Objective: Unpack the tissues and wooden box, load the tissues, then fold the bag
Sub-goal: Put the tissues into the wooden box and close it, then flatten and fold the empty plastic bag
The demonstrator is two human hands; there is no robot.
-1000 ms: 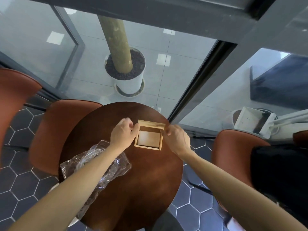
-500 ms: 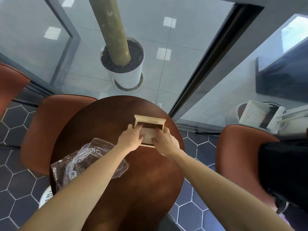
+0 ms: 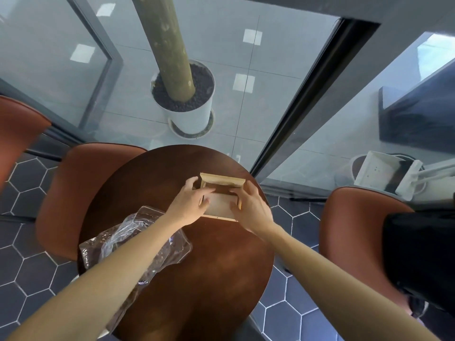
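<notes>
Left hand (image 3: 189,203) and right hand (image 3: 248,205) reach forward, each grip clasping the wooden box (image 3: 221,209).

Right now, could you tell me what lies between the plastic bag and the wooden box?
In the head view, the left hand and its forearm cross that gap above the bare table, from over the bag to the box.
</notes>
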